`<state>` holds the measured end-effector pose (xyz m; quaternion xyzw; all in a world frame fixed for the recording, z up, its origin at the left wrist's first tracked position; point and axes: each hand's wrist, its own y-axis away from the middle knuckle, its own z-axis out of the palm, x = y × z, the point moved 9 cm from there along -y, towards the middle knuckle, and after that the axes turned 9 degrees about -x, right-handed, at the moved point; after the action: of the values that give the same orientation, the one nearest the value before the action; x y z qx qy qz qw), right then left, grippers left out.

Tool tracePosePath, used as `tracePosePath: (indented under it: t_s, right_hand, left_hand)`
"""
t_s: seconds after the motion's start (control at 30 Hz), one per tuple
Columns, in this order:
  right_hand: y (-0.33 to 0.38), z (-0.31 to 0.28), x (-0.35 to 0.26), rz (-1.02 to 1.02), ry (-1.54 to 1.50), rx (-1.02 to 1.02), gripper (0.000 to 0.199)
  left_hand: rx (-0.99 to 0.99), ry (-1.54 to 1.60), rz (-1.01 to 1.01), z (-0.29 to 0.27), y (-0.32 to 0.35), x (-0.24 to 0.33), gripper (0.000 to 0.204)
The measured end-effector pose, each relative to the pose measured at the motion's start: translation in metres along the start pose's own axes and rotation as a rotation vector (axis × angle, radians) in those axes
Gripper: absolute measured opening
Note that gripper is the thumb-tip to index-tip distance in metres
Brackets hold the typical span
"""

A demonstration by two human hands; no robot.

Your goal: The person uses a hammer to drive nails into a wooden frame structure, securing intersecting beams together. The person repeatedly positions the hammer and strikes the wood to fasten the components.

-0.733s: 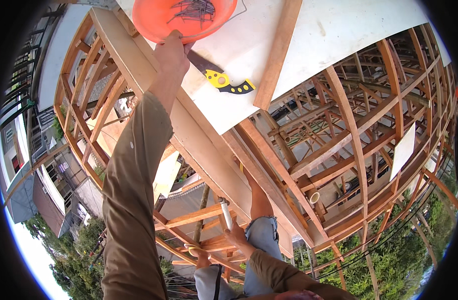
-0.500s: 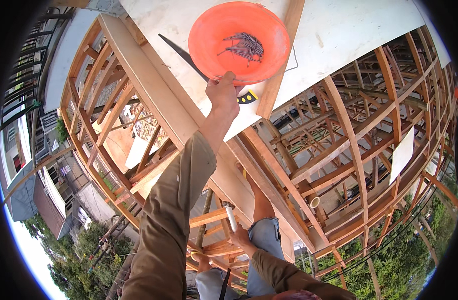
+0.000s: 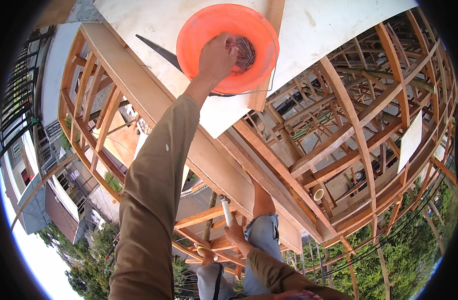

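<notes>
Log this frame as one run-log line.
left hand: reaching into round orange plastic bowl, on nails | right hand: gripping hammer handle | bowl on plywood sheet

An outdoor building site, high on an unfinished timber structure, was shown: bare wooden framing (image 3: 349, 130) was spread all around, plywood sheeting (image 3: 329, 30) was laid across it, and rooftops (image 3: 39, 200) and trees (image 3: 404, 255) were seen far below.

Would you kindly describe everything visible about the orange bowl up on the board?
The orange bowl is round, looks like plastic and sits upright on a pale plywood sheet. A heap of dark nails lies inside it. The left hand reaches into it over the near rim, fingers among the nails. A thin wire runs past its right and lower rim.
</notes>
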<state>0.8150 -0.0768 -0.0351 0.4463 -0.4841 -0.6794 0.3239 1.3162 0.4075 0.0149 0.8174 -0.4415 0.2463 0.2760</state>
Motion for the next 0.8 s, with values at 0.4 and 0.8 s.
tracePosePath:
  t_s: [0.4,0.8]
  right_hand:
    - [0.006,-0.009,-0.025,0.033,0.043,0.001,0.034]
    - [0.004,-0.006,-0.008,0.161,0.214,-0.124,0.038]
  left_hand:
    - [-0.578,-0.777,0.095,0.112,-0.056,-0.034,0.025]
    - [0.249,0.003,0.329,-0.109,0.081,-0.003,0.01]
